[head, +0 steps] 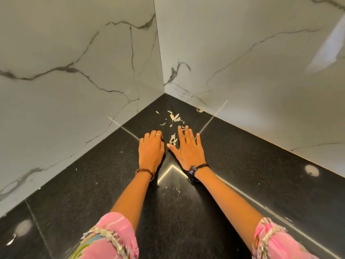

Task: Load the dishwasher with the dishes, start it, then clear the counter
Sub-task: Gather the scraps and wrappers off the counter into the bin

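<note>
A black speckled tabletop [242, 165] is seen from above, running into a corner formed by two white marble-patterned wall panels [74, 62] with grey veins. Both arms are stretched toward that corner, and pink patterned sleeves [112, 238] cover them near the bottom edge.

The left hand [150, 150] is laid knuckles-up on the tabletop with its fingers curled under; whether anything is gripped beneath them cannot be told. A ring [158, 135] is worn on one finger and a beaded bracelet [145, 171] on the wrist. The right hand [187, 149] is placed just beside it, flat on the surface, with the fingers straight and spread and the thumb pointed toward the left hand. Nothing is held in it. Dark cord bracelets [197, 167] are tied round its wrist.

The pale papery peel scraps [174, 117] are scattered on the tabletop in the corner, just beyond the fingertips. One larger scrap [173, 139] is lodged between the two hands, close to the right thumb. A further small scrap [199, 110] is found against the foot of the right wall panel. Tiny white flecks [174, 189] are strewn on the surface between the forearms.

Bright strips of light are reflected across the polished stone, and a round pale reflection [311, 170] is seen at the right.
</note>
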